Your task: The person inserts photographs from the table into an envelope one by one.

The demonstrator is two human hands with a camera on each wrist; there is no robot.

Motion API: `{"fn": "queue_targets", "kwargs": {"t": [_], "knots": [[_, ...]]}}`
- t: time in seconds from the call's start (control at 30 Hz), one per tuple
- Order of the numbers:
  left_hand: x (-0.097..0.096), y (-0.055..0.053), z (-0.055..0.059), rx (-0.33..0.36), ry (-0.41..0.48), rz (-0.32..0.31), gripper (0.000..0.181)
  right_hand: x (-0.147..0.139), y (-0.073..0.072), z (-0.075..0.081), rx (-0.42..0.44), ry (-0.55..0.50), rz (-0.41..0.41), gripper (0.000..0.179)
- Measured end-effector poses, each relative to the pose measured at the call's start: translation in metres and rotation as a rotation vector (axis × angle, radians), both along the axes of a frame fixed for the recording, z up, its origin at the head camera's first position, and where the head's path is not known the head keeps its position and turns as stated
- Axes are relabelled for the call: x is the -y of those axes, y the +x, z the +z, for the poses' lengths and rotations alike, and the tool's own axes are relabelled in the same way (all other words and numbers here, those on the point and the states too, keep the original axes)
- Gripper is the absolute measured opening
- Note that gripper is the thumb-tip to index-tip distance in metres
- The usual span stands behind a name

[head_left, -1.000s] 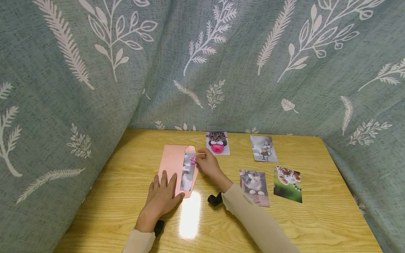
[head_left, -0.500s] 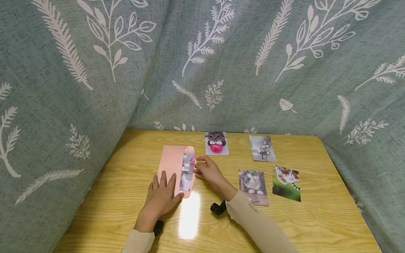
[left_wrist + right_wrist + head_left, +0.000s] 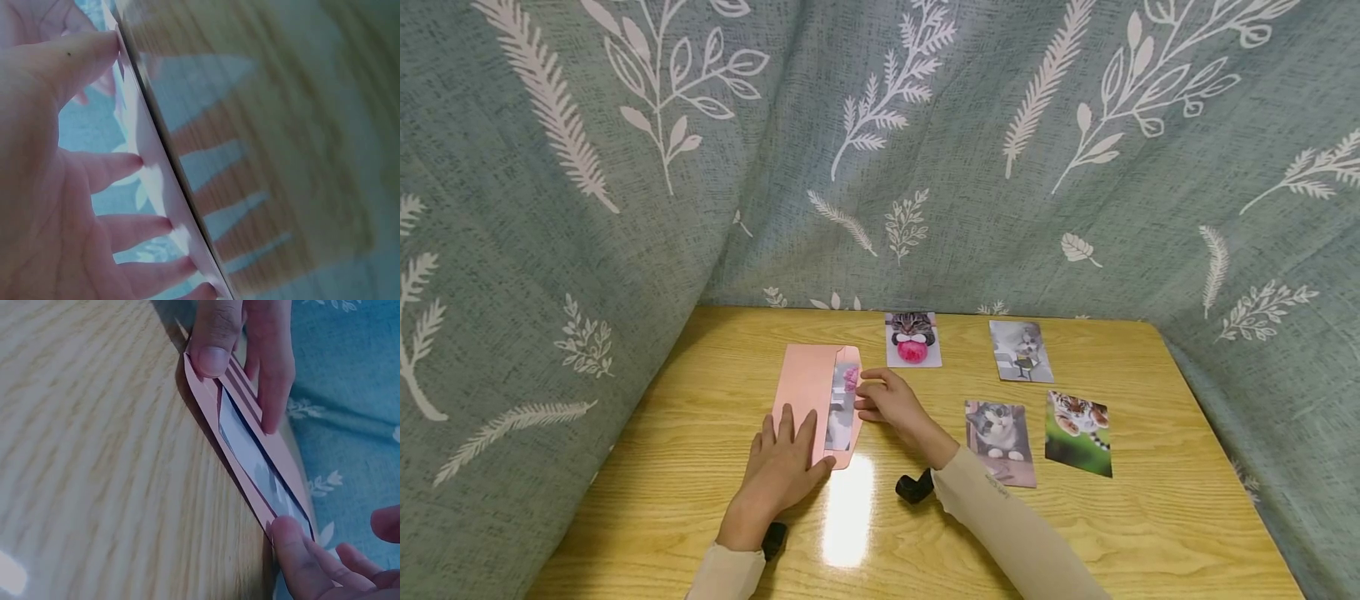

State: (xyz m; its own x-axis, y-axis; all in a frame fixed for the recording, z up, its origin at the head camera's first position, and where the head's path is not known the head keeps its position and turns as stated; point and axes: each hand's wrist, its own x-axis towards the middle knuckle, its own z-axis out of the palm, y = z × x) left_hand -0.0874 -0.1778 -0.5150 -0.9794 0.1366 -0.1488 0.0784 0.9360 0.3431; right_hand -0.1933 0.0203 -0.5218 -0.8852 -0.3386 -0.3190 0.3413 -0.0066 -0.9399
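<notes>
A pink envelope [image 3: 805,375] lies on the wooden table, its unfolded flap to the right. Partly inside it is a photo card [image 3: 841,421] with a pink flower, its left part hidden in the pocket. My left hand [image 3: 782,458] rests spread on the envelope's lower half; in the right wrist view its thumb [image 3: 212,359] presses near the end of the opening. My right hand [image 3: 895,408] touches the card's exposed right edge with its fingertips, over the flap. In the right wrist view, a right-hand finger [image 3: 289,534] lies at the card's far end.
Photo cards lie on the table: a cat with a pink ball [image 3: 913,340] behind the envelope, a grey picture [image 3: 1022,352] at back right, a grey-and-white cat [image 3: 1002,442] beside the right forearm, and a tiger cub [image 3: 1078,433] farther right. A patterned curtain [image 3: 880,275] borders the table.
My right hand drew back slightly from the card's edge, then came left against it again. The card sits a little deeper in the envelope. The left hand has stayed put.
</notes>
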Motion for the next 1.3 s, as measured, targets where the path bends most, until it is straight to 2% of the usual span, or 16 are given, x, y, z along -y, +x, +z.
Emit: {"fn": "queue_targets", "kwargs": {"t": [0.43,0.8,1.3], "knots": [[0.0,0.001,-0.001,-0.014,-0.006,0.0,0.079,0.016,-0.007,-0.001,0.003,0.003,0.011,0.04],[0.0,0.001,0.001,0.001,-0.001,0.008,0.079,0.027,-0.006,-0.001,-0.002,0.015,-0.001,0.039],[0.0,0.001,0.0,-0.027,-0.015,-0.007,0.079,0.035,0.001,0.0,-0.043,0.024,0.003,0.037]]}}
